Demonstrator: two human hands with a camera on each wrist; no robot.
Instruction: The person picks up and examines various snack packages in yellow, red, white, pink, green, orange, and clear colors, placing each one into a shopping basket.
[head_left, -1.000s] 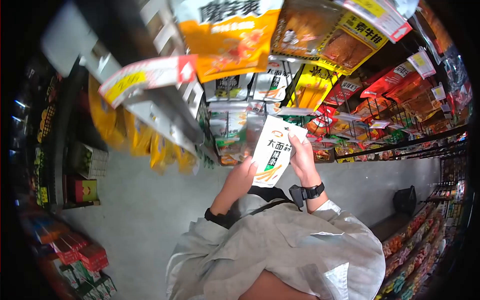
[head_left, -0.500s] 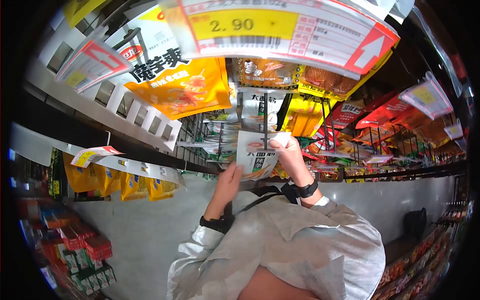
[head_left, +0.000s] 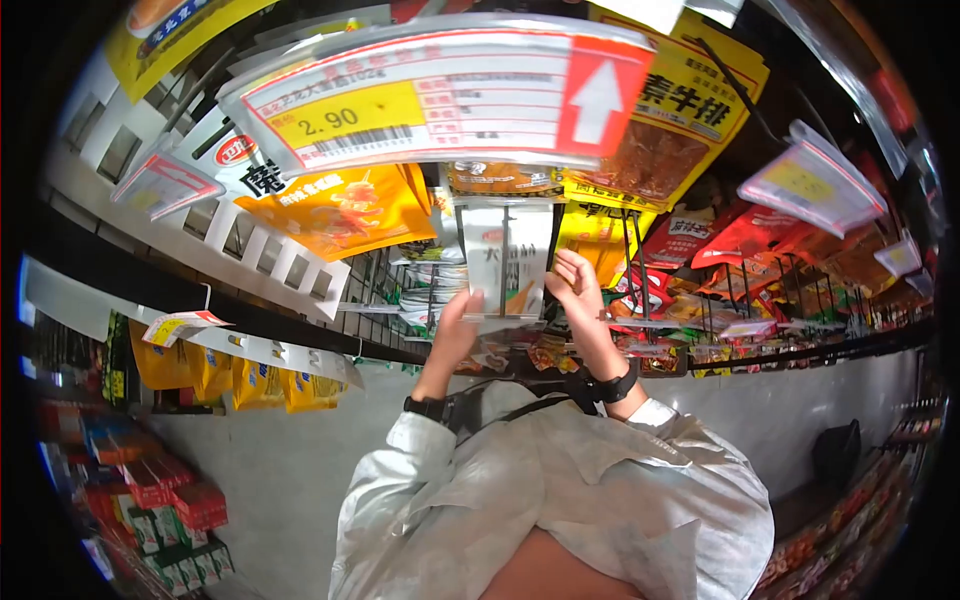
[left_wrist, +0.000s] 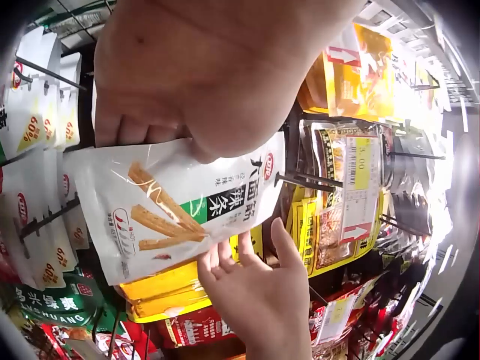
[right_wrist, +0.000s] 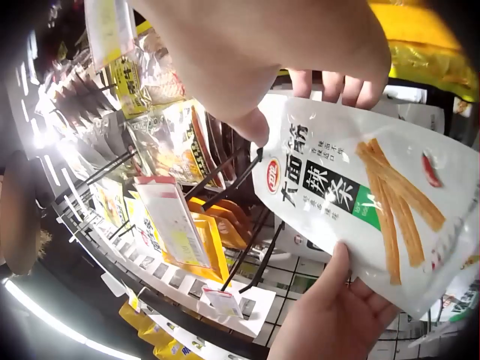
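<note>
Shop aisle: smooth grey floor (head_left: 290, 450) lies below the grip, and goods stand on both sides of it.
White packet (right_wrist: 356, 199): sits between the two hands, its front showing dark characters, a green patch and tan sticks; its top end points away from the left hand's grip.
Left hand (right_wrist: 330, 319): pinches the packet along one long side, thumb on the front, fingers behind.
Right hand (left_wrist: 262, 296): fingers loosely extended at the opposite long side, toward the top end; its thumb stands clear, and how firmly the fingertips bear on the packet I cannot tell.
Black hook (left_wrist: 311, 181): meets the packet's top end, just past the grip; whether it runs through the hole is unclear.
Hanging white packets (left_wrist: 37, 217): just beside the left hand.
Yellow bags (head_left: 600, 240): just above the right hand.
Price tag (head_left: 440, 100): above the grip, reading 2.90.
Orange bag (head_left: 350, 205): up and left of the grip.
Red bags (head_left: 735, 240): off to the right of it.
Red boxes (head_left: 200, 505): low, well left of both hands.
Grey sleeves (head_left: 400, 460): behind the grip, with a black band (head_left: 612, 387) at the right wrist.
</note>
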